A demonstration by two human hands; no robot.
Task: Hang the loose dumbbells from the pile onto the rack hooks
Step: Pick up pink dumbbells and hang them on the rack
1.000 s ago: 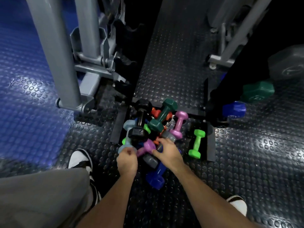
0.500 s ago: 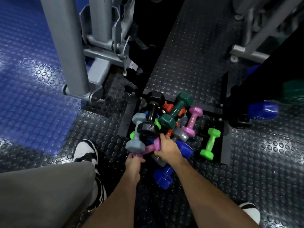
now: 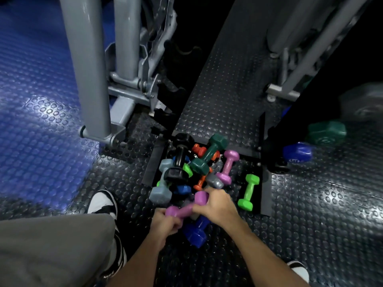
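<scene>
A pile of small coloured dumbbells lies on the black studded floor between two black rack base bars. A purple dumbbell (image 3: 187,208) is lifted at the pile's near edge. My left hand (image 3: 164,224) grips its near head and my right hand (image 3: 215,206) grips its handle by the far head. Behind it lie a black dumbbell (image 3: 180,159), a dark green one (image 3: 209,155), a pink-purple one (image 3: 228,166), a grey one (image 3: 162,188) and orange ones (image 3: 200,150). A light green dumbbell (image 3: 248,192) lies apart to the right. A blue dumbbell (image 3: 196,230) sits under my wrists.
The black rack upright (image 3: 296,96) rises at right, with a blue dumbbell (image 3: 297,153) and a large green one (image 3: 326,132) beside it. A grey machine frame (image 3: 91,69) stands at left. My grey-trousered knee (image 3: 53,249) and white shoes (image 3: 103,201) are near the pile.
Both hands have drawn the purple dumbbell back out of the pile toward me; it is more exposed now. The camera has also shifted relative to the pile.
</scene>
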